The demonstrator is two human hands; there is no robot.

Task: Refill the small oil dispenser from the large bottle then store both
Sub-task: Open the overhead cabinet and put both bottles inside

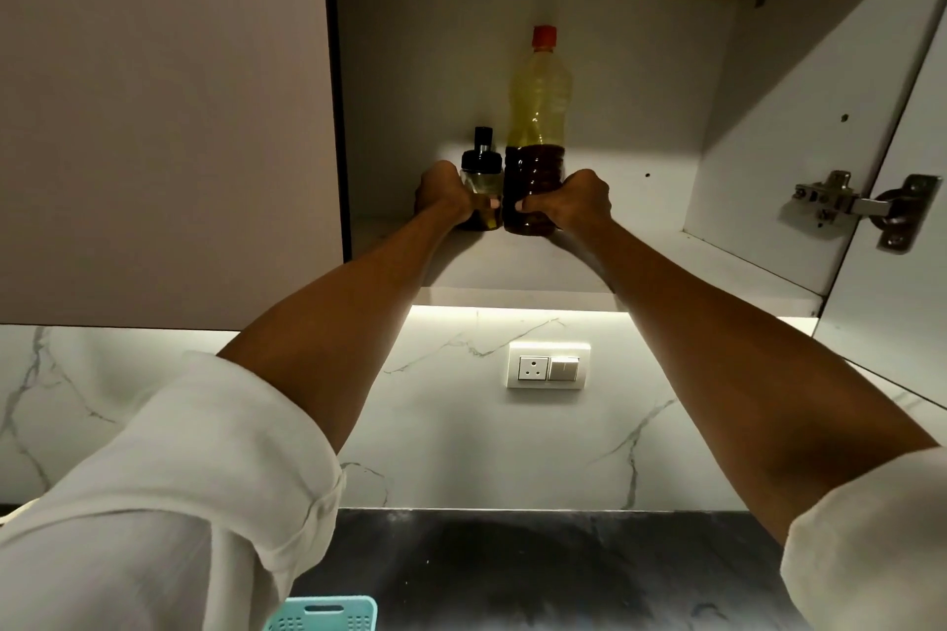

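Overhead, left hand [443, 192] gripping glass dispenser [480, 165], right hand [575, 202] gripping ribbed plastic bottle [538, 108] (red-capped).

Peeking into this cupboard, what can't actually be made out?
In the head view:
Oil level in the small oil dispenser: the left hand wraps its glass.
Whether the large bottle stands on the shelf: the right hand and shadow obscure its base.
The teal basket: cut off by the bottom edge.
The cupboard's left side: behind the closed door.

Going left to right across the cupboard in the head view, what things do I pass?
First the closed cupboard door → left hand → small oil dispenser → large bottle → right hand → metal hinge.
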